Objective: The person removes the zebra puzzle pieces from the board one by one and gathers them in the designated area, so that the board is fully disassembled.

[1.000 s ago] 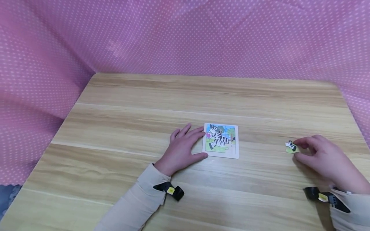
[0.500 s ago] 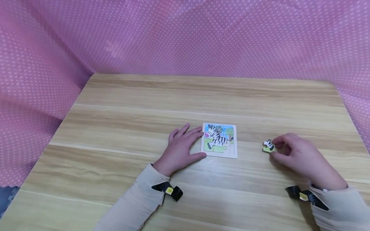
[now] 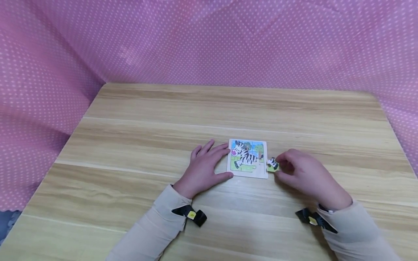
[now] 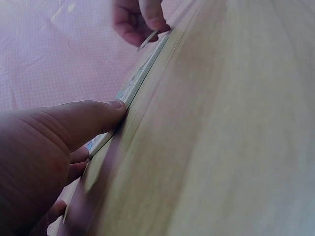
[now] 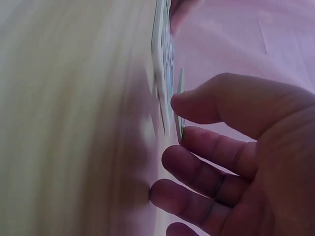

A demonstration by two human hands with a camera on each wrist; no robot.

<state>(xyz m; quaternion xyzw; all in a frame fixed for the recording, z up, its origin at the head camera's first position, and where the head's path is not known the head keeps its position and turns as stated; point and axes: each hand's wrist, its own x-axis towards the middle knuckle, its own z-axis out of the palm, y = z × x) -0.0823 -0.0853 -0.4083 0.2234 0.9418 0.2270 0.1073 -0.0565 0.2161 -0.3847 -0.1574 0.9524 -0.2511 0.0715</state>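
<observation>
A square zebra jigsaw puzzle [image 3: 245,158] in a white frame lies flat on the table, with a bare patch at its lower right. My left hand [image 3: 202,170] rests at its left edge, fingers spread and straight, thumb touching the lower left corner. Between thumb and index finger, my right hand [image 3: 303,175] pinches a puzzle piece [image 3: 273,165] with black-and-white legs on green. That piece is at the right edge of the frame; in the right wrist view it shows edge-on, slightly above the board.
The wooden table [image 3: 163,108] extends all round the puzzle. A pink dotted cloth [image 3: 209,43] hangs behind it and along the sides. Black cameras with yellow labels are strapped on both wrists, over beige sleeves [image 3: 156,217].
My right hand has carried the pinched puzzle piece leftward across the table, from far right to the puzzle's right edge. The left hand keeps its place at the board.
</observation>
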